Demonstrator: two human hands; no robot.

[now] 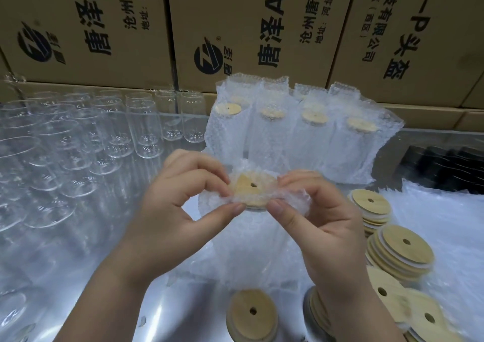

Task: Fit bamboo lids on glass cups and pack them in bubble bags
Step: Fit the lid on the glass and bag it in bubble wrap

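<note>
A glass cup stands in a bubble bag [251, 239] at the centre, with a bamboo lid [252, 191] on top showing through the bag's mouth. My left hand [180, 200] pinches the bag's top edge on the left of the lid. My right hand [314, 216] pinches the edge on the right. Several bagged cups [296, 135] with lids stand in a row behind. Many bare glass cups [78, 145] fill the left side. Stacks of bamboo lids [398, 252] lie at the right, and one lid [252, 313] lies near the front.
Cardboard boxes [235, 27] with printed text form a wall at the back. Flat bubble bags [450, 231] lie at the far right, with dark objects [445, 166] behind them. The table surface [167, 307] is shiny metal.
</note>
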